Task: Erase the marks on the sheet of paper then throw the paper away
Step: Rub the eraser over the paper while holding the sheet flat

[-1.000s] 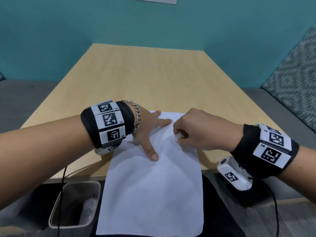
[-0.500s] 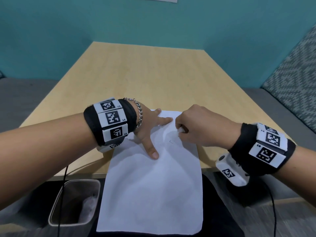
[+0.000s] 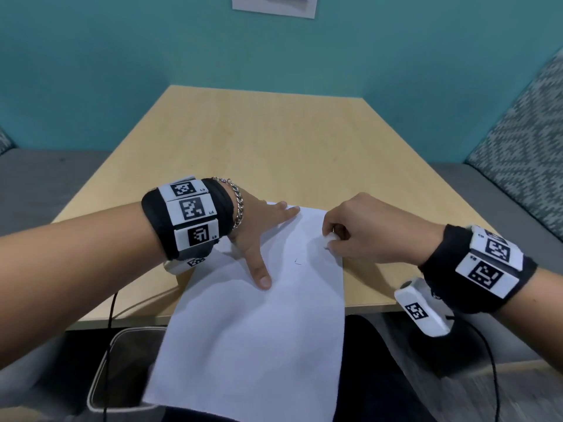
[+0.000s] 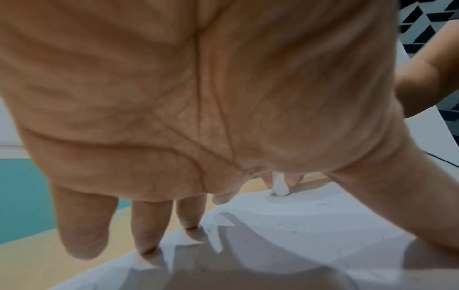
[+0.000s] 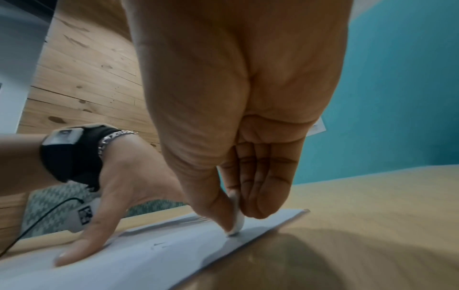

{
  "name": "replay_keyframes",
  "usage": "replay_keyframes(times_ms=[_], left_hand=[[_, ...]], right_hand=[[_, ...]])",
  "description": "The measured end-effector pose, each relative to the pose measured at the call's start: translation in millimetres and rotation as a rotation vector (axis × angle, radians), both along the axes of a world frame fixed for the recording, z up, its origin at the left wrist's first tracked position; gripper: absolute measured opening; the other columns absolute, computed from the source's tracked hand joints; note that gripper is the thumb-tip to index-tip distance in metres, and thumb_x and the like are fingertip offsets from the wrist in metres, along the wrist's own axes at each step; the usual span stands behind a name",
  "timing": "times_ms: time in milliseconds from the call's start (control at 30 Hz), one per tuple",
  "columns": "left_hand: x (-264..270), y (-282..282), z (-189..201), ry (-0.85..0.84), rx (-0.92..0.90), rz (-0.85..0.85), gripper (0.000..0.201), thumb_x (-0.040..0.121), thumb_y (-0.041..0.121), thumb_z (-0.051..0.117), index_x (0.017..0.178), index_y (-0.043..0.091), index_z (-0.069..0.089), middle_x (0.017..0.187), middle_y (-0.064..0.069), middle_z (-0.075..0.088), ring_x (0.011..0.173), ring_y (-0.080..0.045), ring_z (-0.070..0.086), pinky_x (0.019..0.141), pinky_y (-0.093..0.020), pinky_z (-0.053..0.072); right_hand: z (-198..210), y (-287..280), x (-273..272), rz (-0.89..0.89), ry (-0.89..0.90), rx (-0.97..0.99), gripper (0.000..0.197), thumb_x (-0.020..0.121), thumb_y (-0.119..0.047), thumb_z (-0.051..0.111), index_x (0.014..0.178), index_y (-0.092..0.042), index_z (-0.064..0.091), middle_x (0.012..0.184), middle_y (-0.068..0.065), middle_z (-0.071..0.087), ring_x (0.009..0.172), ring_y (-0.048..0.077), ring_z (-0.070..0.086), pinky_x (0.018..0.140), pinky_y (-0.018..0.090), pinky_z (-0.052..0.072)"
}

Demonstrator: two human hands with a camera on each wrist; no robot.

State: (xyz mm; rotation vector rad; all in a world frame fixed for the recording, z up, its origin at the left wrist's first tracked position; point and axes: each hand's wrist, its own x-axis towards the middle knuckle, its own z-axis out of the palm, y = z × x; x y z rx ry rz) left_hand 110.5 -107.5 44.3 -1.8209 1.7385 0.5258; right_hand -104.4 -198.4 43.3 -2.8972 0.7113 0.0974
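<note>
Near the far right corner of the sheet of paper [image 3: 259, 324], the right hand [image 3: 370, 229] pinches a small white eraser [image 3: 328, 240] between thumb and curled fingers, its tip pressed on the sheet. From that tip, the one faint pencil mark [image 3: 297, 262] left showing lies toward the sheet's middle and a little nearer the person — between the eraser and the left thumb, so the right hand is the one placed to reach it. The left hand [image 3: 262, 236] lies flat with fingers spread along the sheet's far left edge, pinning it to the table [image 3: 274, 141]. The sheet's long axis runs away from the person, and its near half hangs off the table's front edge, over a lap and beside a bin [image 3: 122, 370] below its left side.

Against the picture a second ago, the scribble under the eraser is mostly gone, and the eraser now sits closer to the sheet's far edge — the left hand has kept its place.
</note>
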Motion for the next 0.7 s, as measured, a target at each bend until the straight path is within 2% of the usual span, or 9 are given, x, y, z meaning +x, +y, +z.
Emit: replay_keyframes(times_ms=[67,100,133,167,200,233,267,400,700], left_hand=[[2.0,4.9,4.7,-0.016,0.025,-0.005,0.152,0.063,0.079,0.084,0.161,0.043,-0.026,0.172,0.011,-0.026,0.163,-0.023,-0.007,0.128,-0.06,0.014],[1.5,7.2,7.5,-0.014,0.044,0.001,0.147,0.066,0.078,0.083,0.161,0.045,-0.024,0.172,0.01,-0.027,0.163,-0.022,0.0,0.128,-0.059,0.017],[-0.1,9.0,9.8,-0.003,0.06,0.023,0.14,0.069,0.078,0.08,0.161,0.047,-0.021,0.173,0.01,-0.026,0.16,-0.021,0.019,0.127,-0.055,0.022],[-3.5,10.4,11.8,0.009,0.067,0.052,0.134,0.072,0.081,0.076,0.162,0.049,-0.018,0.174,0.01,-0.022,0.144,-0.019,0.045,0.125,-0.051,0.027],[-7.1,12.2,12.3,0.02,0.066,0.077,0.13,0.072,0.085,0.071,0.162,0.05,-0.016,0.175,0.009,-0.017,0.118,-0.015,0.059,0.123,-0.048,0.032],[-10.9,13.7,11.9,0.027,0.056,0.089,0.13,0.07,0.088,0.068,0.163,0.049,-0.014,0.176,0.008,-0.011,0.1,-0.012,0.06,0.121,-0.046,0.035],[-13.7,14.6,10.5,0.028,0.041,0.09,0.132,0.068,0.09,0.068,0.164,0.047,-0.013,0.177,0.005,-0.008,0.096,-0.012,0.061,0.12,-0.046,0.038],[-15.6,13.6,0.8,0.003,0.009,0.058,0.143,0.062,0.093,0.07,0.163,0.044,-0.018,0.176,-0.005,-0.012,0.126,-0.025,0.064,0.113,-0.045,0.046],[-15.1,10.3,-4.3,-0.018,0.01,0.023,0.146,0.06,0.095,0.068,0.16,0.043,-0.025,0.175,-0.008,-0.018,0.136,-0.03,0.056,0.113,-0.048,0.045]], right_hand=[[-1.3,7.6,-5.7,0.016,-0.005,0.001,0.014,0.09,-0.026,0.066,0.097,-0.02,0.076,0.073,-0.008,0.068,0.07,0.005,0.061,0.064,0.03,0.053],[-2.0,12.0,-8.1,0.027,-0.007,0.004,0.014,0.09,-0.028,0.066,0.096,-0.02,0.076,0.073,-0.007,0.069,0.07,0.006,0.061,0.063,0.031,0.053],[-2.9,16.4,-10.0,0.031,-0.005,0.011,0.014,0.09,-0.029,0.066,0.096,-0.02,0.075,0.074,-0.007,0.069,0.07,0.006,0.061,0.063,0.032,0.053],[-3.4,20.3,-11.4,0.03,0.0,0.021,0.013,0.09,-0.029,0.066,0.095,-0.02,0.075,0.074,-0.006,0.07,0.07,0.008,0.062,0.063,0.033,0.054],[-3.4,23.0,-12.3,0.027,0.007,0.029,0.013,0.09,-0.03,0.066,0.093,-0.02,0.074,0.074,-0.006,0.069,0.069,0.009,0.062,0.063,0.034,0.055],[-2.5,24.1,-12.2,0.026,0.014,0.036,0.012,0.09,-0.03,0.066,0.092,-0.021,0.074,0.073,-0.006,0.069,0.069,0.01,0.062,0.063,0.035,0.055],[-1.2,23.5,-11.3,0.027,0.019,0.041,0.012,0.09,-0.03,0.067,0.091,-0.021,0.074,0.073,-0.007,0.069,0.068,0.01,0.062,0.063,0.035,0.055],[2.6,13.0,-1.1,0.038,-0.021,0.059,0.01,0.089,-0.03,0.07,0.092,-0.022,0.075,0.072,-0.008,0.069,0.068,0.008,0.063,0.062,0.032,0.055],[-0.2,16.0,5.7,0.078,0.011,0.157,0.015,0.086,-0.029,0.075,0.101,-0.027,0.077,0.071,-0.008,0.07,0.069,0.008,0.065,0.061,0.025,0.054]])
